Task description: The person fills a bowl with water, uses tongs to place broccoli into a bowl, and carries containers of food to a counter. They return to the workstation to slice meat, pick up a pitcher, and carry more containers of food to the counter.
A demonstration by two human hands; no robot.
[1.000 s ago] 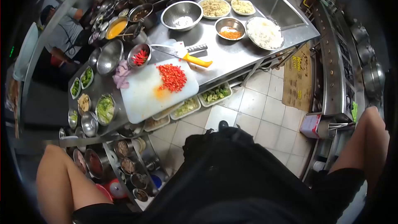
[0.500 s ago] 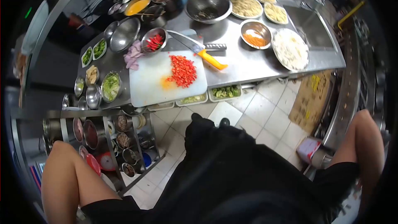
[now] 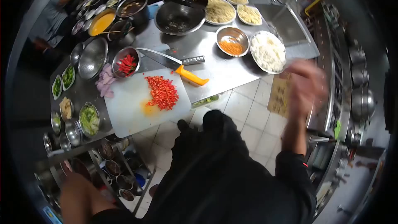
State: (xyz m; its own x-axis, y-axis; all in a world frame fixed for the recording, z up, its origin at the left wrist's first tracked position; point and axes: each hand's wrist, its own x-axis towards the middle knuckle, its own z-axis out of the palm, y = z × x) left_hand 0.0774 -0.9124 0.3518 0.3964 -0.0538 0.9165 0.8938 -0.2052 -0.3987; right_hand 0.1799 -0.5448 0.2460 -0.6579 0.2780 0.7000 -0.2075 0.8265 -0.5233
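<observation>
Right hand (image 3: 307,85): it is held in the air off the right end of the steel counter (image 3: 224,68), above the tiled floor and clear of every surface. Motion blur smears it, so the finger position cannot be told, and no held object can be made out. Only the left arm (image 3: 78,195) shows, at the lower left; its hand is out of view.

Nearest item – the bowl of white rice (image 3: 268,52), at the counter's right end near the front edge, just beside the hand but not touching it.

A bowl of orange shreds (image 3: 232,41) stands just left of the rice.

The yellow-handled knife (image 3: 172,62) lies flat mid-counter, its handle over the far right corner of the white cutting board (image 3: 128,112). The board overhangs the front edge and carries a pile of chopped red chilli (image 3: 162,92).
</observation>
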